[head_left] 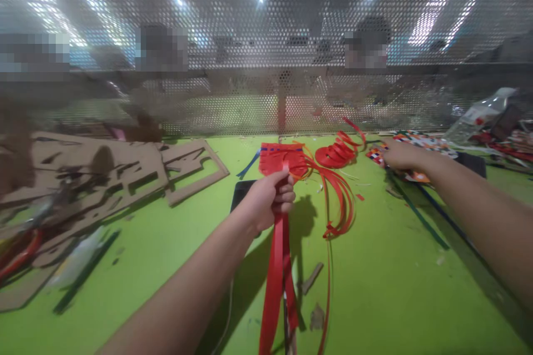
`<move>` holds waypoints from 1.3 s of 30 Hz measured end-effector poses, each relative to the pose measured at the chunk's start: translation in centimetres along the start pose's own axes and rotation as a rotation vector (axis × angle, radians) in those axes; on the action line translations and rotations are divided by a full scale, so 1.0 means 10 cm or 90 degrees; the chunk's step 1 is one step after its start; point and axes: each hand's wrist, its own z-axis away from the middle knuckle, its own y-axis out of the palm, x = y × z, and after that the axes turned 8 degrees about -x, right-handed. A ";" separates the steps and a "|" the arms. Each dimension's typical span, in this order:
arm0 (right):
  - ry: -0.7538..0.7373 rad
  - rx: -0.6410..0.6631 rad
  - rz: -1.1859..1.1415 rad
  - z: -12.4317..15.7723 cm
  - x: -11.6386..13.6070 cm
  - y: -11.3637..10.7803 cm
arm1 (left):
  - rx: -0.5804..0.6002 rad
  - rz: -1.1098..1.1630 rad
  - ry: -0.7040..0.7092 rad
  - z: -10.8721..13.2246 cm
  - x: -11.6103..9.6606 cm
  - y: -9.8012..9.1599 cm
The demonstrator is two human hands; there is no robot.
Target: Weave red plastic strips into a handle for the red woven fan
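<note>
My left hand (270,199) is closed in a pinch around red ribbon strips (272,283), which hang down toward the near edge. Just beyond it lies a red woven piece (270,161) with a blue strip threaded along its top, touching or nearly touching my fingertips. Loose red strips (343,199) curl out to its right. Far to the right, my right hand (402,155) has its fingers bent down on a multicoloured checkered woven piece (425,144); the fingertips are partly hidden. A coil of red ribbon (335,152) sits between the two hands.
Cut cardboard sheets (195,169) cover the left side, with red-handled scissors (25,255) near them. A dark flat device (240,193) lies under my left wrist. A clear plastic bottle (478,113) stands at back right. Perforated mesh (233,105) borders the green table (400,294).
</note>
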 end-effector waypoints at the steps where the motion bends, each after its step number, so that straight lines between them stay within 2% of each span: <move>1: 0.011 0.013 0.004 0.10 0.01 0.07 | -0.008 0.012 -0.001 -0.01 0.01 -0.01; 4: 0.012 0.040 0.040 0.45 0.06 0.28 | -0.025 0.044 0.007 -0.03 0.03 -0.01; 7: -0.024 0.007 0.097 0.76 0.14 0.43 | -0.024 0.055 0.015 -0.04 0.04 0.00; 10: -0.062 -0.047 0.112 1.00 0.30 0.49 | -0.015 0.035 0.025 -0.04 0.04 -0.01; 12: -0.060 -0.062 0.040 1.12 0.44 0.50 | -0.011 -0.001 0.034 -0.04 0.04 -0.02; 14: -0.051 0.043 -0.109 1.21 0.56 0.53 | -0.006 -0.047 0.040 -0.02 0.05 -0.03; 15: -0.054 0.086 -0.170 1.25 0.61 0.55 | -0.002 -0.085 0.040 0.00 0.07 -0.02; 17: -0.067 0.119 -0.242 1.30 0.69 0.58 | 0.022 -0.236 0.059 0.04 0.13 0.02; 20: -0.060 0.088 -0.298 1.31 0.79 0.60 | 0.072 -0.630 0.165 0.10 0.28 0.11; 21: -0.054 0.080 -0.314 1.31 0.83 0.60 | 0.079 -0.709 0.184 0.10 0.33 0.14; 23: -0.050 0.071 -0.331 1.29 0.89 0.59 | 0.048 -0.769 0.190 0.08 0.42 0.18; 27: -0.086 0.044 -0.310 1.26 1.01 0.52 | 0.000 -0.754 0.162 0.02 0.47 0.14; 32: -0.098 0.012 -0.358 1.25 1.13 0.48 | 0.017 -0.656 0.089 -0.03 0.44 0.05; 37: -0.093 -0.115 -0.430 1.29 1.11 0.61 | -0.012 -0.530 0.053 -0.06 0.50 -0.04; 39: -0.067 -0.112 -0.441 1.31 1.07 0.67 | -0.018 -0.482 0.048 -0.06 0.54 -0.07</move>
